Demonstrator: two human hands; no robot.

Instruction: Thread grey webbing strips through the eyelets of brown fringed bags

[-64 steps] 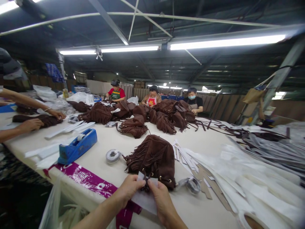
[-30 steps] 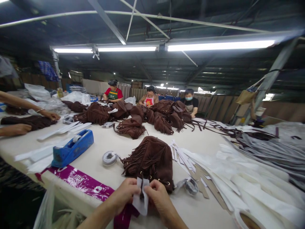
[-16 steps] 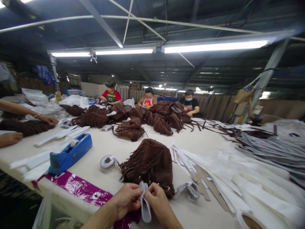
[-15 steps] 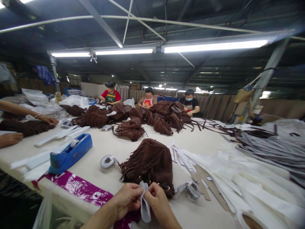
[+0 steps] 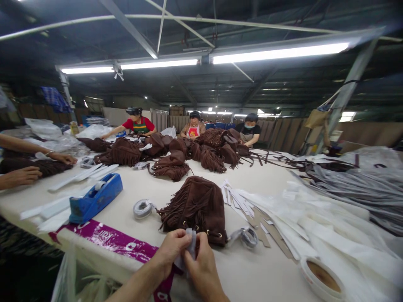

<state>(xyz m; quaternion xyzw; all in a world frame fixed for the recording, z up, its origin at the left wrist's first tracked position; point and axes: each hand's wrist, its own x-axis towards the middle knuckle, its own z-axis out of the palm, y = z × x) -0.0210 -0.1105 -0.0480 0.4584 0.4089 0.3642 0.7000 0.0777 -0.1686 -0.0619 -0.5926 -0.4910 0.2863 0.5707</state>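
Note:
Between my two hands is a strip of thin whitish, translucent material (image 5: 190, 238), folded lengthwise. My left hand (image 5: 176, 247) pinches it from the left with thumb and fingertips. From the other side my right hand (image 5: 201, 258) grips the same strip, its fingers closed. Just beyond my fingertips lies a dark brown fringed bag (image 5: 197, 205) with gold eyelets along its near edge. A plastic-wrapped grey coil (image 5: 142, 208) is left of the bag, and another wrapped coil (image 5: 248, 238) is at its right, beside clear plastic.
A blue tape dispenser (image 5: 96, 199) stands at left near white strips. Brown bags (image 5: 126, 152) are heaped across the table. Paper strips (image 5: 236, 201), white sheeting (image 5: 333, 235) and a tape roll (image 5: 323, 277) lie right. A co-worker's hands (image 5: 61, 158) are at far left; several people sit opposite.
My hands have risen slightly towards the bag, and the strip is now gathered more tightly between my fingers. The opposite co-worker in red has stretched an arm out to the left.

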